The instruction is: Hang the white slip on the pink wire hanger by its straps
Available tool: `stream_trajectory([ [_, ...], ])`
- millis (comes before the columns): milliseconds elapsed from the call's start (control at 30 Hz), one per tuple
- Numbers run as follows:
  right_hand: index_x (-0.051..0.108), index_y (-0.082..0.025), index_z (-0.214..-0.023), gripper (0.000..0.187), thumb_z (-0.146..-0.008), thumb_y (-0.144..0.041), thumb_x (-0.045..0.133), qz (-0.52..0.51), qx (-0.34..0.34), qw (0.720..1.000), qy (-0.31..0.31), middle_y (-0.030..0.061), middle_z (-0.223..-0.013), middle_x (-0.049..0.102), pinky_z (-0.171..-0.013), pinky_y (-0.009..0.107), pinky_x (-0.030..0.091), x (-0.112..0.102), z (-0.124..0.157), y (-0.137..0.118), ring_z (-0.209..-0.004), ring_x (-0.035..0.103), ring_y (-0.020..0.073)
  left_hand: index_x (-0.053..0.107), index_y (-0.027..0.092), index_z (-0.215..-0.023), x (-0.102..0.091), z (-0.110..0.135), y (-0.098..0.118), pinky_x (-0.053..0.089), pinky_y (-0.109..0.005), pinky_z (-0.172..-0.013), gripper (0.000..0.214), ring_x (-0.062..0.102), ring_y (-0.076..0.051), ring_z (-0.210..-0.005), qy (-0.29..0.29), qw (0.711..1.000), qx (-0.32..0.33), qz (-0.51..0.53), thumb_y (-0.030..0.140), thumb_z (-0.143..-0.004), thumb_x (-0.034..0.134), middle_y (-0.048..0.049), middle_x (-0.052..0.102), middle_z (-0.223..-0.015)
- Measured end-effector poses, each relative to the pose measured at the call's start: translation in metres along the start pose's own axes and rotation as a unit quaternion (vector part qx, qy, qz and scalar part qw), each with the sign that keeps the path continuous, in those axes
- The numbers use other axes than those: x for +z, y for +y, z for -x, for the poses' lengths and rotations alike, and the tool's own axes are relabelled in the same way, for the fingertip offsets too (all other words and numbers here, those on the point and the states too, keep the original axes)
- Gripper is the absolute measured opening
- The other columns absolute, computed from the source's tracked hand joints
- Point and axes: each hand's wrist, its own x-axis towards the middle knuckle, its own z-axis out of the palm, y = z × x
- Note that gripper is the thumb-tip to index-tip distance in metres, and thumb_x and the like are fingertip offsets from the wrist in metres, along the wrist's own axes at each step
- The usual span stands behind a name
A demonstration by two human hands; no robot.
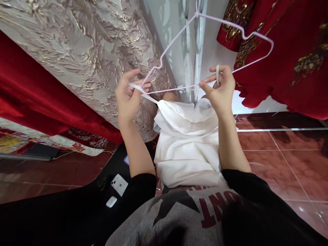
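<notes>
A thin pale-pink clothes hanger [176, 36] is held up in front of me. At its lower left corner is my left hand [130, 95], with a white strap [150, 98] running across the thumb and fingers. My right hand [219, 89] pinches the hanger's bottom bar right of its middle, and another white strap loop [217, 75] goes round one of its fingers. From the straps a white garment [188, 147] hangs in loose folds over my lap, between my forearms. Its lower end is hidden against my body.
A shiny embossed beige fabric [102, 51] hangs at the left beside red cloth [46, 82]. Red garments with gold decoration [282, 68] hang at the right. On a black surface lie a phone [119, 185] and a small white case [111, 202]. Red tiles [299, 164] cover the floor.
</notes>
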Motion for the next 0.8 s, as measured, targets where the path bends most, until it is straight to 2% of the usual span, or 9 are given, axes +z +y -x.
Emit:
stream_trajectory([
  [67,0.046,-0.025,-0.111,0.044,-0.079,-0.045,0.069,-0.004,0.004,1.0,0.002,0.0019,-0.09,0.069,-0.06,0.032,0.049,0.001,0.0,-0.001,-0.061,0.053,0.0112,0.061,0.03,-0.118,0.004,-0.01,0.0,0.06,-0.053,-0.087,0.034,0.07,-0.026,-0.092,0.02,1.0,-0.009,0.003,0.039,-0.088,0.073,0.003,0.074,-0.098],
  [133,0.046,-0.025,-0.11,0.044,-0.078,-0.045,0.07,-0.007,0.007,1.0,-0.004,0.0018,-0.089,0.069,-0.059,0.032,0.049,0.001,0.0,-0.001,-0.059,0.052,0.0108,0.061,0.026,-0.116,0.01,-0.022,0.002,0.061,-0.052,-0.081,0.036,0.07,-0.026,-0.084,0.013,1.0,-0.019,0.003,0.038,-0.085,0.078,0.0016,0.073,-0.088],
  [267,0.048,-0.025,-0.115,0.044,-0.082,-0.048,0.065,-0.002,-0.005,0.999,-0.043,0.0028,-0.091,0.07,-0.062,0.033,0.052,0.0,-0.001,0.0,-0.063,0.057,0.0121,0.062,0.02,-0.106,0.028,-0.047,0.014,0.058,-0.043,-0.073,0.03,0.064,-0.018,-0.063,0.0,1.0,-0.003,-0.031,0.017,-0.083,0.081,0.0014,0.066,-0.073],
  [400,0.049,-0.027,-0.127,0.043,-0.091,-0.049,0.052,-0.004,-0.03,0.996,-0.085,0.0058,-0.102,0.071,-0.075,0.037,0.056,-0.012,-0.001,-0.006,-0.084,0.065,0.0172,0.063,0.02,-0.09,0.042,-0.059,0.023,0.05,-0.026,-0.058,0.024,0.055,-0.013,-0.058,0.004,0.996,0.032,-0.077,-0.002,-0.084,0.069,0.0036,0.058,-0.067],
  [500,0.059,-0.028,-0.124,0.034,-0.096,-0.041,0.044,0.0,-0.032,0.994,-0.105,0.0054,-0.11,0.071,-0.083,0.04,0.056,-0.033,-0.004,-0.015,-0.097,0.068,0.0201,0.063,0.019,-0.078,0.046,-0.057,0.022,0.047,-0.025,-0.058,0.021,0.055,-0.012,-0.062,0.026,0.994,0.051,-0.095,0.002,-0.088,0.067,0.0023,0.06,-0.071],
  [567,0.067,-0.027,-0.116,0.031,-0.096,-0.029,0.044,-0.01,-0.041,0.996,-0.08,0.0044,-0.11,0.071,-0.085,0.04,0.057,-0.052,-0.009,-0.018,-0.096,0.069,0.0198,0.063,0.019,-0.08,0.046,-0.056,0.018,0.048,-0.026,-0.058,0.017,0.058,-0.013,-0.066,0.038,0.994,0.056,-0.091,0.008,-0.086,0.074,0.0021,0.062,-0.073],
  [667,0.075,-0.024,-0.101,0.033,-0.088,-0.008,0.049,-0.041,-0.085,0.995,0.012,0.0027,-0.104,0.074,-0.094,0.041,0.056,-0.082,-0.023,-0.013,-0.1,0.07,0.0192,0.066,0.021,-0.082,0.044,-0.057,0.013,0.048,-0.029,-0.055,0.016,0.06,-0.015,-0.064,0.046,0.994,0.064,-0.079,0.01,-0.082,0.077,0.0018,0.064,-0.072],
  [733,0.076,-0.024,-0.094,0.031,-0.082,-0.004,0.055,-0.052,-0.109,0.99,0.073,0.0009,-0.1,0.075,-0.1,0.041,0.054,-0.098,-0.037,-0.003,-0.105,0.069,0.0191,0.068,0.022,-0.077,0.041,-0.06,0.011,0.048,-0.03,-0.053,0.017,0.061,-0.016,-0.063,0.041,0.994,0.066,-0.075,0.008,-0.08,0.076,0.0015,0.066,-0.071],
  [800,0.076,-0.025,-0.094,0.027,-0.079,-0.006,0.062,-0.05,-0.093,0.991,0.086,0.0001,-0.104,0.074,-0.102,0.04,0.054,-0.106,-0.052,0.008,-0.111,0.067,0.0185,0.068,0.023,-0.073,0.039,-0.063,0.011,0.049,-0.031,-0.052,0.019,0.061,-0.016,-0.061,0.042,0.994,0.063,-0.076,0.007,-0.077,0.076,0.0015,0.067,-0.069],
])
